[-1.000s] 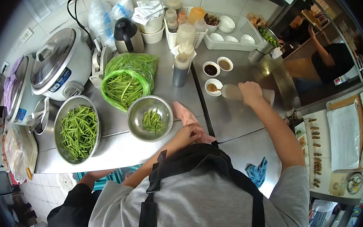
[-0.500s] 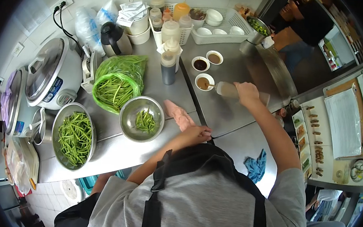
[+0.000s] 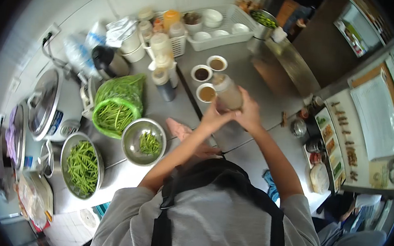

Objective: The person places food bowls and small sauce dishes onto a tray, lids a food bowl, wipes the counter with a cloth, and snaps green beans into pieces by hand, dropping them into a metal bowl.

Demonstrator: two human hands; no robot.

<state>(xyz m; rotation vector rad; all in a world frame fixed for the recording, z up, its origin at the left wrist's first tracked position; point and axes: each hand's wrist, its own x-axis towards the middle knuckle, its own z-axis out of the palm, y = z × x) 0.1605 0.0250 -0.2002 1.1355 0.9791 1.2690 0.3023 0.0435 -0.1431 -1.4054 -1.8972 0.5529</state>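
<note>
Moved left hand (image 3: pixel 217 119) from pink cloth (image 3: pixel 176 128) to join right hand (image 3: pixel 250 110), with both closed round bottle (image 3: pixel 228 93) just right of near cup (image 3: pixel 206 93), best held steady without squeezing hard or knocking sauce

Bottle (image 3: pixel 229 94) seemingly tan; 3 sauce bowls (image 3: pixel 192 72) white.

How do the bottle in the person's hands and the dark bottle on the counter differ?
The held bottle is in the left hand and right hand; the dark bottle stands on the counter. The held bottle looks pale brown; the dark bottle looks blackish low down. Both look translucent.
</note>
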